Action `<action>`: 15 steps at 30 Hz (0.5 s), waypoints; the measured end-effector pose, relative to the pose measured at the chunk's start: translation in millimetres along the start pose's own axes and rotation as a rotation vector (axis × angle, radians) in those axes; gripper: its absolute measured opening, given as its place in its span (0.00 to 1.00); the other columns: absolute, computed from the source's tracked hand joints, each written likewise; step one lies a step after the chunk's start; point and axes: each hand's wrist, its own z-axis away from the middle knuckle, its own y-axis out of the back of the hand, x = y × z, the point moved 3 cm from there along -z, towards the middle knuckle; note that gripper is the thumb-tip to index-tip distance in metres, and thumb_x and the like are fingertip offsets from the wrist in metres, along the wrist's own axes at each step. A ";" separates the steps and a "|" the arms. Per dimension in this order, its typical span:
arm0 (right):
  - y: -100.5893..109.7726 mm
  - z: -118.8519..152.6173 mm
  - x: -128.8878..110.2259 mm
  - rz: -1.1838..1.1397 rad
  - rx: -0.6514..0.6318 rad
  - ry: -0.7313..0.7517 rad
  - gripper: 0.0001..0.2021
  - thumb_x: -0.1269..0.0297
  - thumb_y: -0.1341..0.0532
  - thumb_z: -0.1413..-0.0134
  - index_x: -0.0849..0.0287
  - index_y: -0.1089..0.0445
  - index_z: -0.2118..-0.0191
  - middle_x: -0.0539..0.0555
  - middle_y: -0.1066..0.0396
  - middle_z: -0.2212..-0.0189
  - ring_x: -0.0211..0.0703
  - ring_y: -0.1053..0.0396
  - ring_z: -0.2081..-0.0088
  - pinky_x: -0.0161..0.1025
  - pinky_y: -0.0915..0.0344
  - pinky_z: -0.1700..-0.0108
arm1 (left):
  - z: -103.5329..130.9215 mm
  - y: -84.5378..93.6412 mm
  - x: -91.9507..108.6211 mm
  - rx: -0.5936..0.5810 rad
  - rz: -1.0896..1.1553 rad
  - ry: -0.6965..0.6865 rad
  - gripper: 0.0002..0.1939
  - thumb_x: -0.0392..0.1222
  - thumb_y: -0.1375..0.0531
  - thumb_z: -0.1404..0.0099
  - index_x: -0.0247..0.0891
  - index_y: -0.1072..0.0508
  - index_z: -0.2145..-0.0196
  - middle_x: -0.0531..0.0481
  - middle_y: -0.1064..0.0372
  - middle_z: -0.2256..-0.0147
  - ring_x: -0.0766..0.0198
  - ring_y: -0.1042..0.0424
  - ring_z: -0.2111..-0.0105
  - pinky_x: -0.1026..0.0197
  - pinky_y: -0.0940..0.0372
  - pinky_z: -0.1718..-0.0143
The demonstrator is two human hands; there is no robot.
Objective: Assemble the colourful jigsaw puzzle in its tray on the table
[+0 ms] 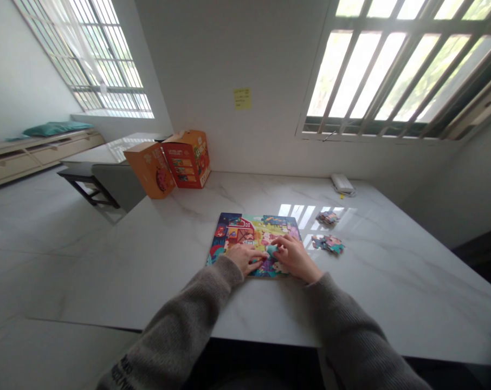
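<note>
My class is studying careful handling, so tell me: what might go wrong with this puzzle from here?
The right hand holds a teal piece low over the puzzle; it might be pressed in at the wrong spot.

The left hand rests on the puzzle and could nudge laid pieces loose.

The loose pieces lie near the right forearm, which might brush them.

Left hand palm-down; right hand pinching, fingers curled.
</note>
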 end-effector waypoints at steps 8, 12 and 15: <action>2.7 13.0 -0.9 0.016 -0.087 0.051 0.06 0.67 0.38 0.42 0.52 0.26 0.59 0.55 0.30 0.51 0.52 0.35 0.47 0.47 0.42 0.47 | 0.0 0.1 1.8 -0.020 -0.106 -0.033 0.13 0.47 0.39 0.35 0.52 0.19 0.54 0.48 0.28 0.67 0.58 0.30 0.65 0.60 0.38 0.59; 3.6 13.2 -1.0 0.024 -0.105 0.074 0.06 0.68 0.38 0.41 0.52 0.26 0.59 0.54 0.30 0.50 0.52 0.35 0.47 0.47 0.42 0.47 | -0.3 -1.4 1.2 -0.065 -0.206 -0.082 0.14 0.48 0.40 0.33 0.51 0.21 0.51 0.49 0.27 0.65 0.58 0.29 0.62 0.59 0.38 0.57; 4.0 13.5 -1.8 0.025 -0.110 0.091 0.07 0.69 0.38 0.41 0.52 0.26 0.58 0.54 0.30 0.51 0.51 0.35 0.46 0.47 0.42 0.47 | -0.6 -1.5 1.5 -0.081 -0.266 -0.085 0.15 0.49 0.42 0.31 0.52 0.22 0.50 0.49 0.27 0.63 0.59 0.28 0.61 0.59 0.37 0.57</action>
